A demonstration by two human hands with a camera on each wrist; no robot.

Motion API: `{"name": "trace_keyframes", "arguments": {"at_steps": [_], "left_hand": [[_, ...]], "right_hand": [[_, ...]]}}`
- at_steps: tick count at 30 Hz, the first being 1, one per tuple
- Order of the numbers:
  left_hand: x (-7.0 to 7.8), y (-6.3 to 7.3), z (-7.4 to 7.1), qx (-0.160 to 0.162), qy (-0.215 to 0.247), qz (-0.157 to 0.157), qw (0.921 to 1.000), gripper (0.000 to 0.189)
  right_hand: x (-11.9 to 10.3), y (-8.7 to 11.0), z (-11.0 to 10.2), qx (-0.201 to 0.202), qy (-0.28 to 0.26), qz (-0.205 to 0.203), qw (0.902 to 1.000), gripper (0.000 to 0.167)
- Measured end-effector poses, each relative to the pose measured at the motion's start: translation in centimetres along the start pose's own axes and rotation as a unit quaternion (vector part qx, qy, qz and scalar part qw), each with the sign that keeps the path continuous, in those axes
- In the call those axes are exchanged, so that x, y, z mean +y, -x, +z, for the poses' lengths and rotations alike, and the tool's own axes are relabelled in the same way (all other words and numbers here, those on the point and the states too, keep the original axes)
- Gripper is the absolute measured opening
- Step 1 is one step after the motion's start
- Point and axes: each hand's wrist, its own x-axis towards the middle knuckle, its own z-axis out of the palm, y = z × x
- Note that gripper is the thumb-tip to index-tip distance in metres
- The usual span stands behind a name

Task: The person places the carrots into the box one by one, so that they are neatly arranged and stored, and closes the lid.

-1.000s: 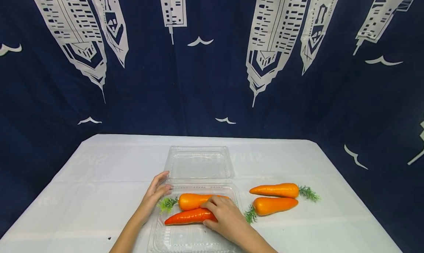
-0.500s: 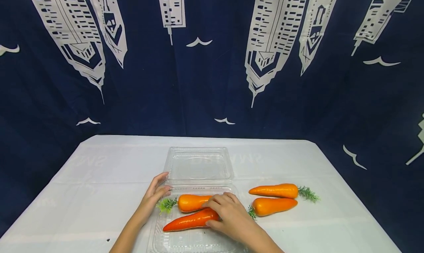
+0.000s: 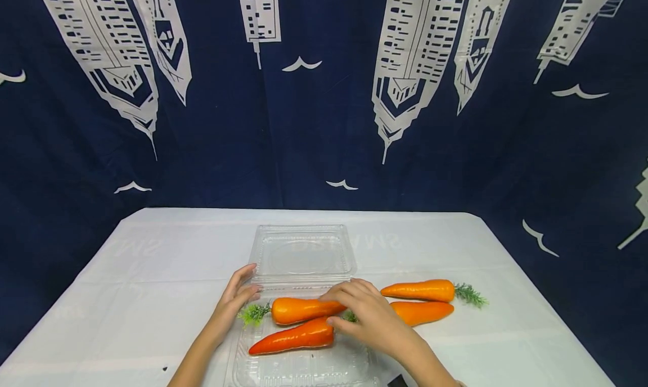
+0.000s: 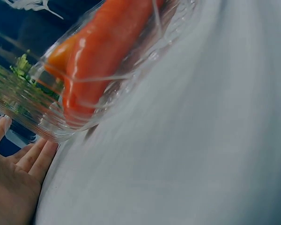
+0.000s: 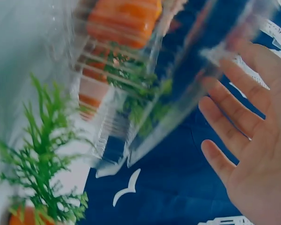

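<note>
A clear plastic clamshell box [image 3: 304, 372] lies unfolded on the white table, its lid [image 3: 304, 257] on the far side. In its near half lie an orange carrot [image 3: 298, 310] with leaves to the left and a red-orange carrot [image 3: 293, 337] with its tip to the left. My left hand [image 3: 230, 304] touches the box's left edge with relaxed fingers; the left wrist view shows its fingertips [image 4: 46, 152] right at the clear wall. Over the box's right edge hovers my right hand [image 3: 372, 314], fingers spread and holding nothing in the right wrist view, partly hiding the green top.
Right of the box, two more orange carrots lie side by side, the farther one [image 3: 425, 289] with leaves [image 3: 471, 295] to the right, the nearer one [image 3: 422, 313] partly behind my right hand. A dark blue printed cloth [image 3: 304, 122] hangs behind the table [image 3: 152, 297].
My right hand has let go of the red-orange carrot and moved right. That carrot has shifted slightly nearer and tilted, apart from the orange one at its left end. The left hand stays.
</note>
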Motion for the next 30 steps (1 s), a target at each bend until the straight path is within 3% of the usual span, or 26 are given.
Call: {"name": "trace_keyframes", "arguments": {"at_steps": [14,25,30], "left_hand": [[-0.1,0.0,-0.1,0.002,0.005,0.004,1.0000,0.048],[0.0,-0.1,-0.1,0.002,0.005,0.004,1.0000,0.048],[0.0,-0.1,-0.1,-0.001,0.006,0.002,1.0000,0.049]], "right_hand": [[1.4,0.7,-2.3,0.151,0.017,-0.044,0.9875,0.030],[3.3,2.9,-3.4,0.199,0.035,-0.034,0.9788,0.039],[4.4,4.3,-3.3,0.213,0.037,-0.007,0.9764,0.045]]}}
